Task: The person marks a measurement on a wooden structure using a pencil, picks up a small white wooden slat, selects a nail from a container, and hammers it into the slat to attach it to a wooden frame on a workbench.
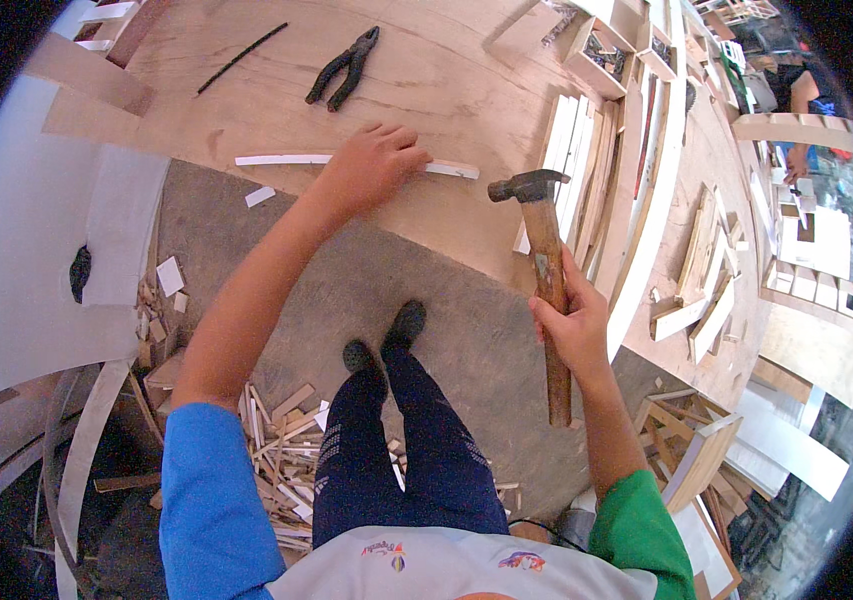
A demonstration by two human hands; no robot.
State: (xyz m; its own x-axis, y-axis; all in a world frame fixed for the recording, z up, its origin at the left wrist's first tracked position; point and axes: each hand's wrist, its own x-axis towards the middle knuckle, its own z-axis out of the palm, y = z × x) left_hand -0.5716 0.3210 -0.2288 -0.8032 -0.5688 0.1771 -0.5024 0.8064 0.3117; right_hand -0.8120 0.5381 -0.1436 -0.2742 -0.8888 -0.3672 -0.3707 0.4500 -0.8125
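My left hand (371,168) rests over the middle of a narrow white wooden strip (280,160) near the worktable's front edge. Its fingers are curled in and partly hide the strip, whose two ends stick out on either side. In my right hand (580,322) is a claw hammer (544,235), gripped by its wooden handle with the dark metal head up. The head is to the right of the strip's end, apart from it. Beyond my left hand lie black-handled pliers (344,68), their handles spread, and a thin dark rod (242,60).
Long wooden strips (586,170) are stacked on the table to the right, near a compartmented wooden box (601,55). Wood scraps (286,450) litter the floor around my legs. A slatted wooden frame (686,440) stands at lower right. Another person's hand (796,162) shows at far right.
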